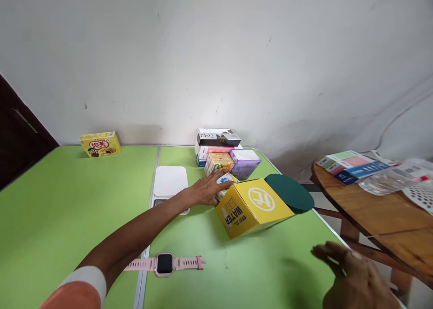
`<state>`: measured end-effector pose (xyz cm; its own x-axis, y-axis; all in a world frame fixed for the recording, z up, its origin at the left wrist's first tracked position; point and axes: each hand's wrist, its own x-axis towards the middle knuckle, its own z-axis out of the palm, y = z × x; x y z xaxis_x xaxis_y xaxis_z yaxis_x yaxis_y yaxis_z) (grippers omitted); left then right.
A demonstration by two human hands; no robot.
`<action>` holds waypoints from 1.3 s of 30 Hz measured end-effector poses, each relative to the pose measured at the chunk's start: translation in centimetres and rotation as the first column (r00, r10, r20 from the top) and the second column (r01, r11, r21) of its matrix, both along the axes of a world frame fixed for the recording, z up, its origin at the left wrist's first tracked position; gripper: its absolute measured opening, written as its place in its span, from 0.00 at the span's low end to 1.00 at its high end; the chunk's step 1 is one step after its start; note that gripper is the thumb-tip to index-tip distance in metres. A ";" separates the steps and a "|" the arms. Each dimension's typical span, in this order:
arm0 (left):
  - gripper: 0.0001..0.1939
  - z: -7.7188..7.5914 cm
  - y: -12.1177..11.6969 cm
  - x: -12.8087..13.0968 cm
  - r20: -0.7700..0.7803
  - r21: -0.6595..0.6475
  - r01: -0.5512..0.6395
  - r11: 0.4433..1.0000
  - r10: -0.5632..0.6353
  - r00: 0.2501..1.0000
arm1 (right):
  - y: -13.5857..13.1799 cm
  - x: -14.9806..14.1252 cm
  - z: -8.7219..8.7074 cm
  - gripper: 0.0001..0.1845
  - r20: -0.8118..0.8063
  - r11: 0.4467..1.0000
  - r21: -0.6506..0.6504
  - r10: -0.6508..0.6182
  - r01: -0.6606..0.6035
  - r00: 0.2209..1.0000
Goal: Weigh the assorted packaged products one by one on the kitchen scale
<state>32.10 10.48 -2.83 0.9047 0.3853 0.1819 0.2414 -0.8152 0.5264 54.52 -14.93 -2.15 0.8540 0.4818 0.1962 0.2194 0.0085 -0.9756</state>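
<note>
My left hand [204, 191] reaches across to a small white and yellow box [224, 179], its fingers closed around the near side. Part of this box is hidden by the hand and by a large yellow carton [248, 207] marked WATER, which lies tilted in front of it. Over the table's right edge, my right hand [355, 279] is blurred and holds nothing, fingers apart. A dark green round pad [291, 193] lies partly behind the carton. Just behind my left hand stand an orange box [219, 163] and a purple-wrapped pack [246, 162].
Several stacked boxes [218, 138] stand against the wall. A white scale [171, 181] and a pink-strapped watch [164, 265] lie on the green table [84, 219]. A yellow snack box [100, 144] is at far left. The wooden side table [368, 209] carries boxes and plastic packaging.
</note>
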 end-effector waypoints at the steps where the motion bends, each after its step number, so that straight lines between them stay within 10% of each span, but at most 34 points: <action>1: 0.48 0.2 0.1 0.0 0.023 -0.027 0.009 1.000 -0.008 1.000 | -1.3 -2.3 -0.3 0.20 0.036 0.999 -0.046 -0.016 0.018 0.999; 8: 0.46 4.5 1.9 1.4 -0.158 -0.256 -0.020 0.967 -0.021 0.987 | 1.7 -17.2 -3.6 0.35 -0.006 0.766 -0.236 0.614 -0.598 0.789; 16: 0.43 5.1 3.5 3.6 -0.237 -0.344 -0.037 0.938 -0.049 0.970 | 8.5 -21.0 -4.9 0.63 -0.130 0.828 -0.223 0.498 -0.515 0.857; 27: 0.38 0.3 2.9 8.2 -0.195 -0.292 -0.266 0.919 0.215 0.957 | 10.9 -22.3 -6.5 0.57 -0.059 0.881 -0.166 0.439 -0.443 0.896; 39: 0.55 2.8 0.6 5.6 -0.308 -0.291 -0.334 0.897 0.243 0.920 | 9.2 -21.9 -5.0 0.57 -0.139 0.843 -0.145 0.501 -0.518 0.854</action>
